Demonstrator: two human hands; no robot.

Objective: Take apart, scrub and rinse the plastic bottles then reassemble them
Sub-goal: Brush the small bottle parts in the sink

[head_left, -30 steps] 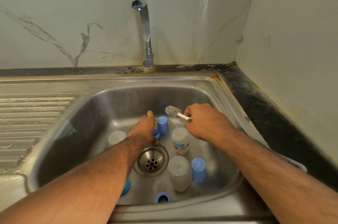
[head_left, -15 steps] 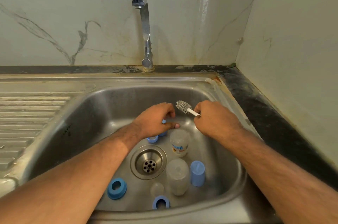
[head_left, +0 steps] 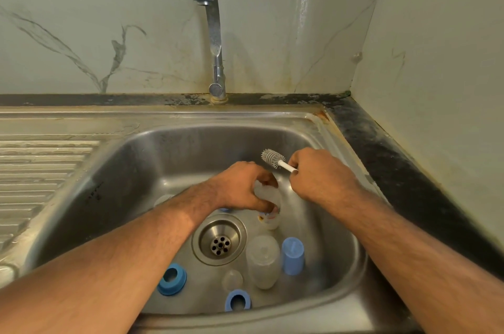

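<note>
In the steel sink (head_left: 114,186), my left hand (head_left: 240,186) grips a translucent plastic bottle (head_left: 268,196) just above the basin floor. My right hand (head_left: 321,175) holds a small brush (head_left: 272,158) by its white handle, grey bristles pointing left above the bottle. A second clear bottle (head_left: 263,260) lies near the front with a blue cap (head_left: 293,256) beside it. Two blue screw rings (head_left: 171,279) (head_left: 237,301) and a clear teat (head_left: 231,280) lie on the sink floor.
The drain (head_left: 219,243) sits in the middle of the basin. A chrome tap (head_left: 214,41) stands behind it, not running. A ribbed draining board (head_left: 35,170) lies to the left, and a dark counter (head_left: 387,164) with a wall runs along the right.
My left hand has moved from the blue cap at the back to the bottle and taken hold of it. My right hand with the brush has stayed almost in place.
</note>
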